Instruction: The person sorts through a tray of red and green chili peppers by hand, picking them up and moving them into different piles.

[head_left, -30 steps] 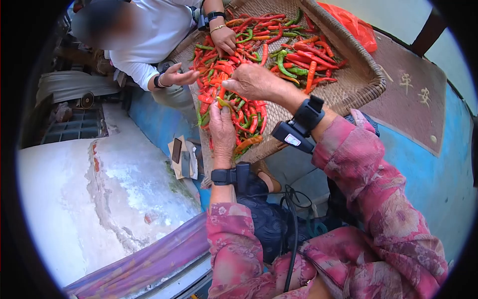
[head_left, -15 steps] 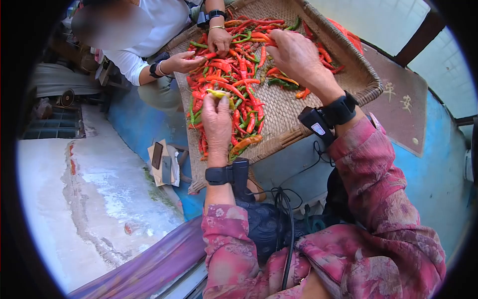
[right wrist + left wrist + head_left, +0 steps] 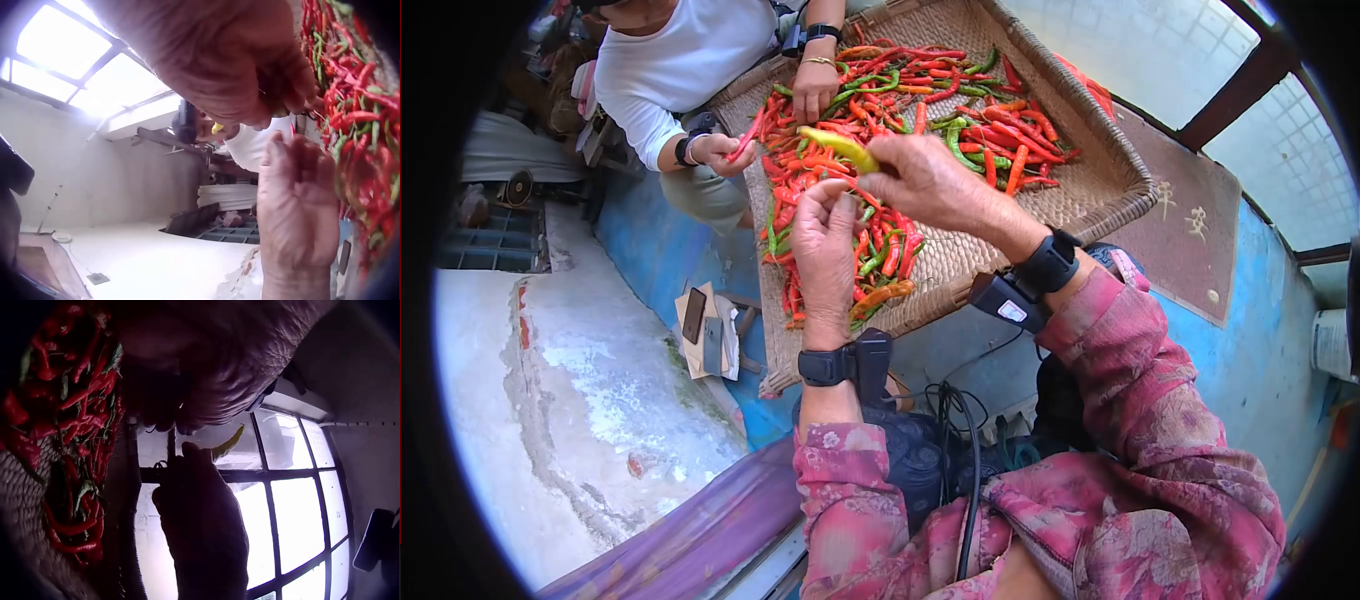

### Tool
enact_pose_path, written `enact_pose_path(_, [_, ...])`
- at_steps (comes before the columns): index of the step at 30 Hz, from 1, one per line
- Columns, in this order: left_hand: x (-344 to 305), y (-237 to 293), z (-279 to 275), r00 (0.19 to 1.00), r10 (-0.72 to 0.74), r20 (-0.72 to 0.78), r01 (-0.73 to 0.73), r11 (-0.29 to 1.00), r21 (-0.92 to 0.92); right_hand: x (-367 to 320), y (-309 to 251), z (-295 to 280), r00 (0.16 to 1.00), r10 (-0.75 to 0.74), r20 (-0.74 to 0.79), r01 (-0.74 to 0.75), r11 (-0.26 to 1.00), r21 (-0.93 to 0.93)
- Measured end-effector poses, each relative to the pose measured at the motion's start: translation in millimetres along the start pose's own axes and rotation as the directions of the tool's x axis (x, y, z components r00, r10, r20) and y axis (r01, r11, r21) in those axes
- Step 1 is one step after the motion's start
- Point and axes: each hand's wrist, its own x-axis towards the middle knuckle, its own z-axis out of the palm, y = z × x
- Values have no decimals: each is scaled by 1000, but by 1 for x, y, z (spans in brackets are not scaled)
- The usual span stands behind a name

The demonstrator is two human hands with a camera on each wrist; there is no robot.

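My right hand (image 3: 930,185) pinches a yellow-green chili pepper (image 3: 837,148) by one end, above the chili pile. Its other end points left, and in the left wrist view the chili pepper (image 3: 230,444) sticks out from the silhouetted right hand (image 3: 200,519). Close below it in the head view, my left hand (image 3: 824,250) hovers over the near edge of the pile, fingers loosely bent. In the right wrist view the left hand (image 3: 299,206) faces up with the palm showing and nothing visible in it. Red and green chili peppers (image 3: 890,255) lie under both hands.
A large woven tray (image 3: 945,265) bears the chilies, with a separate heap (image 3: 1010,135) on its right side. Opposite, another person (image 3: 690,60) holds a red chili (image 3: 747,135), the other hand over the pile. A phone (image 3: 694,313) lies on a small stand at left.
The yellow-green chili pepper has passed from my left hand to my right. My right hand went out to the right-hand heap and came back. The other person has lifted a red chili.
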Motion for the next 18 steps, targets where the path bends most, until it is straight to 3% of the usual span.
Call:
enact_pose_path(2, [-1,-10,-7,972,-85,218,-34,870,492,2,7,-13,994,-45,-102,33,992,-121])
enact_pose_path(3, [-4,-16,-8,950,-199,240,32,827,561,2,11,-20,990,-51,-133,14,964,-266])
enact_pose_path(4, [-7,-18,-5,949,-204,239,37,828,560,3,19,-26,976,-115,-186,31,915,-401])
enact_pose_path(6, [-13,-21,2,892,-184,414,-296,455,840,-1,28,-45,980,-51,-194,-79,793,-604])
enact_pose_path(7, [-18,-27,3,876,-103,472,-415,337,845,-3,34,-54,978,-20,-207,-123,745,-655])
enact_pose_path(8, [-20,-30,4,875,-105,473,-416,341,843,-6,39,-63,975,11,-222,-168,690,-704])
enact_pose_path(9, [-22,-33,5,866,-155,475,-434,237,869,-9,40,-70,973,33,-230,-196,647,-737])
enact_pose_path(11, [-22,-38,7,863,-206,461,-451,98,887,-11,43,-73,970,-8,-241,-170,685,-708])
enact_pose_path(12, [-20,-42,6,861,-203,466,-455,101,885,-12,41,-74,966,-52,-252,-137,725,-675])
enact_pose_path(14, [-18,-48,2,846,-219,487,-493,28,870,-9,37,-71,984,135,-118,-180,760,-624])
enact_pose_path(16, [-16,-46,3,828,-248,502,-501,72,862,-8,33,-63,981,191,-20,-161,759,-631])
enact_pose_path(18, [-16,-44,4,839,-241,488,-487,68,871,-9,34,-52,995,103,-19,-93,789,-607])
